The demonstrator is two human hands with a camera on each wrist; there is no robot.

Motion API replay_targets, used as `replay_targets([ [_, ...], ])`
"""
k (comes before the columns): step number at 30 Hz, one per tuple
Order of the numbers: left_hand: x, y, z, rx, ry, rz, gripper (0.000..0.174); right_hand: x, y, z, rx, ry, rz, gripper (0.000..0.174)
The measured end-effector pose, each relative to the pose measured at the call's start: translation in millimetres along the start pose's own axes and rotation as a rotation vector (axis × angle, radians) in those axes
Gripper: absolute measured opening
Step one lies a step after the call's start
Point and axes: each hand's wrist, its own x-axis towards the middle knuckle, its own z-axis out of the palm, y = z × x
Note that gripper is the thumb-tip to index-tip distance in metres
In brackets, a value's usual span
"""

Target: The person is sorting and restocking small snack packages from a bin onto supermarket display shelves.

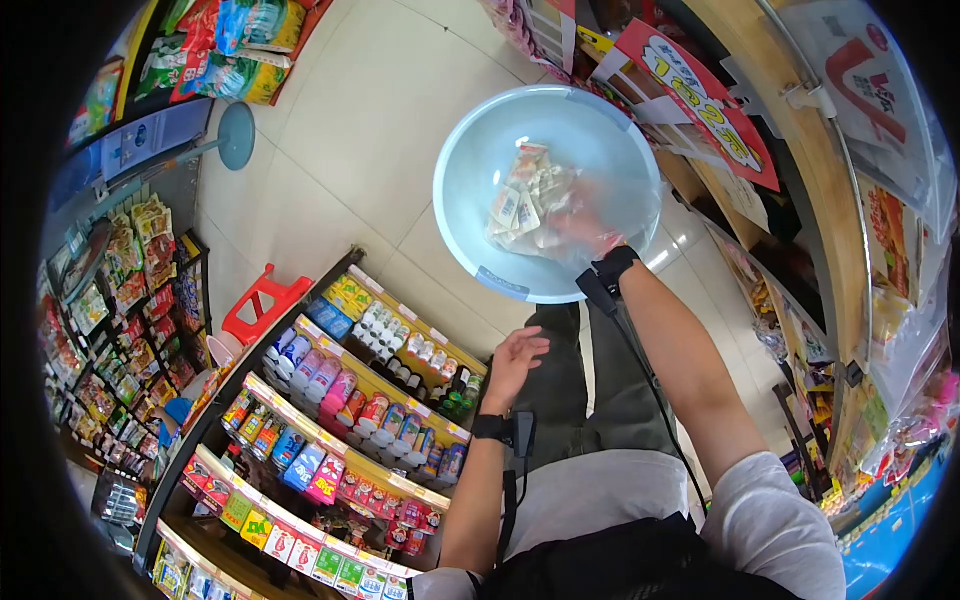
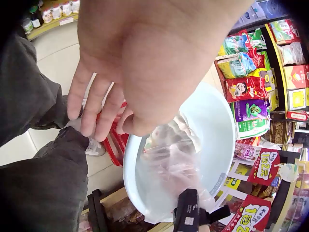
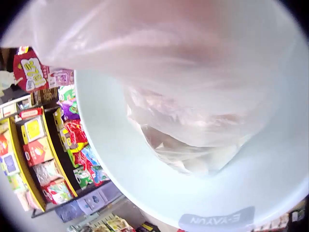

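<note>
A light-blue plastic basin (image 1: 470,250) holds a clear plastic bag (image 1: 645,205) with several small pale printed packets (image 1: 518,208) in it. My right hand (image 1: 590,218) reaches down into this bag, blurred behind the film, right at the packets. In the right wrist view the cloudy bag (image 3: 159,63) covers the hand, so its fingers are hidden and I cannot tell whether they grip a packet. My left hand (image 1: 517,362) hangs in front of the legs, below the basin's near rim, fingers loosely bent and holding nothing. The left wrist view shows its palm (image 2: 145,72) and relaxed fingers.
Stocked shelves of cans and boxes (image 1: 350,400) stand on the left, beside a red plastic stool (image 1: 265,305). On the right is a wooden-edged shelf (image 1: 815,180) with a red price sign (image 1: 700,105). Pale floor tiles (image 1: 370,120) lie around the basin.
</note>
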Motion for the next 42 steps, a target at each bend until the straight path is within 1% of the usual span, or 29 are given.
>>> replay_targets([
  [2, -1.7, -5.5, -0.5, 0.019, -0.015, -0.016, 0.034, 4.7, 5.6, -0.9, 0.034, -0.112, 0.016, 0.05],
  [3, -3.8, -6.7, 0.6, 0.025, -0.014, -0.016, 0.033, 8.5, 19.0, -8.5, -0.103, -0.207, -0.009, 0.05],
  [4, -6.3, -8.0, 1.0, 0.03, -0.02, -0.018, 0.033, 9.8, 32.1, -9.0, -0.157, -0.246, 0.038, 0.049],
  [5, -7.5, -11.2, 0.3, 0.034, -0.026, -0.018, 0.033, 10.5, 30.7, -9.0, -0.213, -0.288, 0.083, 0.049],
  [6, -7.6, -13.7, 0.7, 0.036, -0.032, -0.014, 0.032, 12.9, 28.5, -7.2, -0.189, -0.272, 0.2, 0.049],
  [8, -10.5, -17.5, 2.0, 0.053, -0.022, -0.05, 0.031, 12.9, 24.3, -4.1, -0.083, -0.199, 0.299, 0.049],
  [10, -13.9, -19.9, 1.9, 0.059, -0.01, -0.061, 0.03, 9.3, 20.8, 0.7, 0.084, -0.081, 0.264, 0.051],
  [11, -15.9, -22.1, 1.4, 0.055, -0.002, -0.056, 0.029, 13.8, 30.2, 3.1, -0.174, -0.081, 0.143, 0.052],
  [13, -20.3, -24.1, -1.2, 0.065, 0.014, -0.068, 0.028, 21.2, 67.2, 5.4, -0.689, -0.081, -0.093, 0.056],
  [15, -22.3, -34.4, -7.5, 0.03, 0.017, -0.052, 0.028, 17.3, 73.4, 5.0, -0.628, -0.099, -0.017, 0.056],
  [16, -21.6, -37.6, -10.0, 0.011, 0.016, -0.038, 0.028, 16.3, 74.4, 3.2, -0.544, -0.083, 0.021, 0.057],
  [17, -21.6, -38.6, -11.8, 0.012, 0.023, -0.043, 0.028, 14.5, 65.1, 1.4, -0.46, -0.065, 0.058, 0.058],
  [18, -22.2, -39.5, -13.2, 0.013, 0.029, -0.048, 0.027, 4.0, 31.8, -4.5, -0.32, -0.023, 0.097, 0.059],
  [20, -25.5, -39.8, -14.5, 0.008, 0.037, -0.041, 0.027, -14.2, 13.3, -9.4, -0.217, 0.04, 0.12, 0.062],
  [22, -27.8, -36.5, -13.6, -0.003, 0.035, -0.009, 0.026, -26.5, 26.2, -20.7, -0.293, 0.093, 0.079, 0.064],
  [23, -28.2, -34.1, -13.0, 0.007, 0.035, -0.014, 0.028, -40.4, 3.4, -31.8, -0.317, 0.085, 0.129, 0.07],
  [26, -29.2, -25.0, -10.3, 0.034, 0.021, 0.001, 0.03, -63.3, 14.2, -47.4, -0.429, 0.202, 0.229, 0.063],
  [29, -30.0, -17.3, -14.4, 0.053, 0.001, 0.041, 0.029, -82.0, -25.7, -68.0, -0.212, 0.158, 0.284, 0.058],
  [31, -34.1, -8.0, -18.2, 0.076, -0.008, 0.063, 0.029, -88.1, -10.0, -73.6, -0.237, 0.219, 0.245, 0.053],
  [32, -34.9, -5.7, -21.1, 0.075, -0.01, 0.088, 0.028, -90.3, -18.9, -72.5, -0.249, 0.252, 0.224, 0.051],
  [35, -40.6, 0.0, -34.5, 0.071, -0.016, 0.137, 0.026, -108.9, -49.9, -72.3, 0.187, 0.236, 0.401, 0.04],
  [37, -42.7, 6.0, -44.8, 0.068, -0.021, 0.145, 0.027, -112.5, -20.8, -74.2, 0.455, 0.196, 0.57, 0.035],
  [38, -44.3, 14.7, -47.2, 0.081, -0.027, 0.163, 0.027, -110.5, -23.2, -73.1, 0.591, 0.17, 0.647, 0.032],
  [41, -59.9, 34.2, -57.6, 0.122, -0.037, 0.2, 0.03, -119.1, -23.0, -65.2, 0.408, 0.119, 0.686, 0.032],
  [42, -62.0, 41.8, -59.5, 0.13, -0.04, 0.217, 0.03, -118.8, -21.5, -64.5, 0.337, 0.069, 0.678, 0.032],
])
